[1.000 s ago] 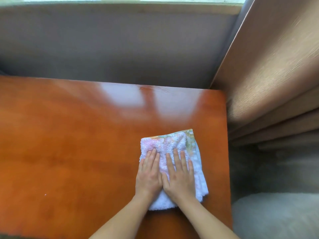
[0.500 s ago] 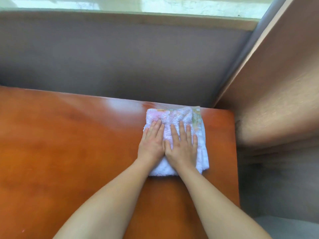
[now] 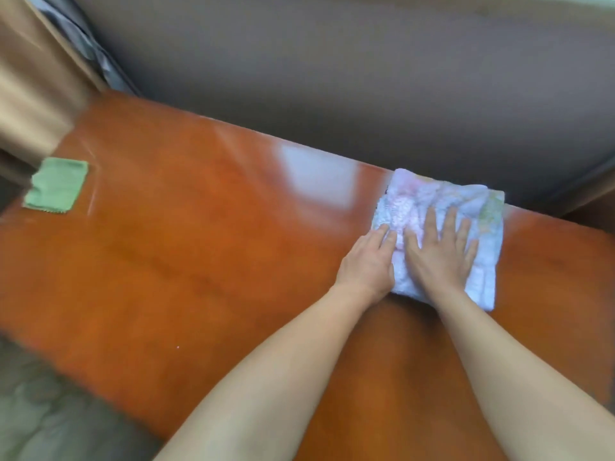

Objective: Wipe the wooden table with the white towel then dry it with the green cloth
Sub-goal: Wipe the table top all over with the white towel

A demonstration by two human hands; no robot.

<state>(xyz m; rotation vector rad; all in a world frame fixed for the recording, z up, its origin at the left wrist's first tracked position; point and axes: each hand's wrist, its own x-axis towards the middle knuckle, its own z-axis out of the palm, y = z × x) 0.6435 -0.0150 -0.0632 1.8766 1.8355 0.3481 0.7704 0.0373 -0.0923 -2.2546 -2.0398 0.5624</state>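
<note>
A folded white towel (image 3: 432, 207) with faint pink and green print lies at the far edge of the glossy orange-brown wooden table (image 3: 199, 261). My right hand (image 3: 439, 254) presses flat on the towel with spread fingers. My left hand (image 3: 367, 264) rests at the towel's left edge, its fingertips on the fabric. A small green cloth (image 3: 56, 186) lies flat at the table's far left corner, well away from both hands.
A grey wall (image 3: 332, 78) runs behind the table's far edge. Beige curtain folds (image 3: 30, 94) hang at the upper left beside the green cloth. A grey-green cushion (image 3: 50, 420) sits below the table's near left edge.
The view has swung left, bringing the green cloth and left curtain into sight. Both hands still press the towel at the far edge; the left hand has slid toward its left side.
</note>
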